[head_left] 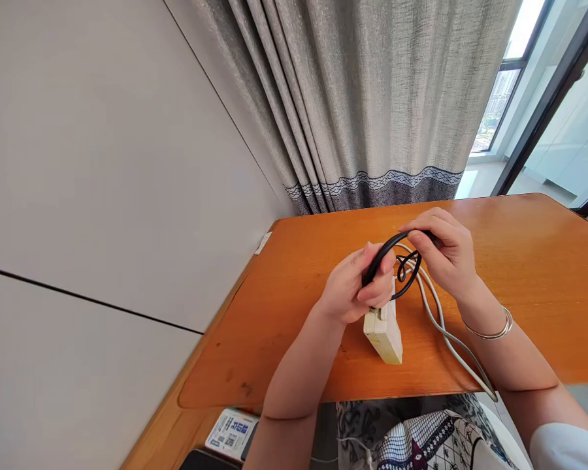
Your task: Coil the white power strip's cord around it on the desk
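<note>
A smooth, rounded black cable is looping above the wooden table, the left hand curling closed around its bend and the right hand pinching it between thumb and fingers. Below the left hand a blocky, cream-coloured box is showing, its top partly hidden, while a pale, slack cord is trailing toward the table's front edge; the black cable's ends are hiding from view

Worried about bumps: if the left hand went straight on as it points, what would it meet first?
Probably loops of the black cable it holds, then the right hand; depth unclear.
</note>
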Tool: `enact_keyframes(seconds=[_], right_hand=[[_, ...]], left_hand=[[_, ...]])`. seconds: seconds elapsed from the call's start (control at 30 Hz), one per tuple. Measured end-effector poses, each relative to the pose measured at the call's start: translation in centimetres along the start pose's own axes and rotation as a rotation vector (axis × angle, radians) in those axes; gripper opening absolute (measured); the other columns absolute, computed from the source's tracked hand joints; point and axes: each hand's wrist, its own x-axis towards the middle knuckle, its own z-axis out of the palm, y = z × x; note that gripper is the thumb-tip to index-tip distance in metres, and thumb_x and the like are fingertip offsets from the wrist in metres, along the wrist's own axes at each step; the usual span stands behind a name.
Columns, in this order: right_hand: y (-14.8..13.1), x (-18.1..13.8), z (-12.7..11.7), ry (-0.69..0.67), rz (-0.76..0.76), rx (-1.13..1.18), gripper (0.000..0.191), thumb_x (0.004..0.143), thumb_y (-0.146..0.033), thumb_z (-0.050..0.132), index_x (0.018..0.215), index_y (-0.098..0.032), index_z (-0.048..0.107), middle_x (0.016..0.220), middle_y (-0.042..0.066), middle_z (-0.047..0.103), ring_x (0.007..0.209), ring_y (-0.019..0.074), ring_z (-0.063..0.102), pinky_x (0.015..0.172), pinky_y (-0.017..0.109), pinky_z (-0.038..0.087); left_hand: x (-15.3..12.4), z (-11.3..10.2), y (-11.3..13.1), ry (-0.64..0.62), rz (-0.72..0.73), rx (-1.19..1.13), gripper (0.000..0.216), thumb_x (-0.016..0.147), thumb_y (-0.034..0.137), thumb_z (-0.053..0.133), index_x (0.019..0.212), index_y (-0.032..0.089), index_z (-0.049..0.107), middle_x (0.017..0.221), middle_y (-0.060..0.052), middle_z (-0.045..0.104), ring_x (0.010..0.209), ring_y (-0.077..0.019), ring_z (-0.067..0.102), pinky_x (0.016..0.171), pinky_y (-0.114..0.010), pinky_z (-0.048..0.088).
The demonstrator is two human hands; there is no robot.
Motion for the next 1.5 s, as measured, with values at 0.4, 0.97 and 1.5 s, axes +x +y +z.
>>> enact_keyframes(seconds=[0.4, 0.97, 1.5], right_hand=[[3.5, -0.7, 2.3, -0.808, 0.341, 0.337, 0.043, 0.098, -0.048, 0.052, 0.128, -0.017, 0.058, 0.085, 0.002, 0.064, 0.077, 0.0163, 0.063, 0.072, 0.03, 0.051], [-0.6, -1.6, 0.6, -0.338, -0.344, -0.391, 0.027, 0.103, -0.022, 0.042, 0.115, -0.015, 0.065, 0.08, 0.004, 0.065, 0.065, 0.0133, 0.059, 0.057, 0.025, 0.044], [-3.1, -1.4, -0.1, -0.81, 0.177, -0.229, 0.04, 0.097, -0.026, 0.056, 0.134, -0.012, 0.053, 0.095, 0.007, 0.075, 0.083, 0.0199, 0.069, 0.074, 0.032, 0.047]], left_hand=[[-0.9, -1.6, 1.8, 0.514, 0.439, 0.388, 0.057, 0.092, 0.074, 0.041, 0.071, 0.023, 0.027, 0.125, -0.01, 0.063, 0.085, -0.0212, 0.064, 0.037, -0.026, 0.038], [0.1, -3.8, 1.7, 0.315, 0.65, 0.188, 0.041, 0.09, 0.059, 0.062, 0.075, 0.021, 0.055, 0.162, 0.006, 0.04, 0.154, -0.0327, 0.03, 0.097, -0.044, 0.062], [-0.2, -2.8, 0.2, 0.382, 0.962, 0.745, 0.043, 0.093, 0.058, 0.057, 0.072, 0.02, 0.057, 0.169, 0.001, 0.027, 0.157, -0.036, 0.019, 0.127, -0.058, 0.024]])
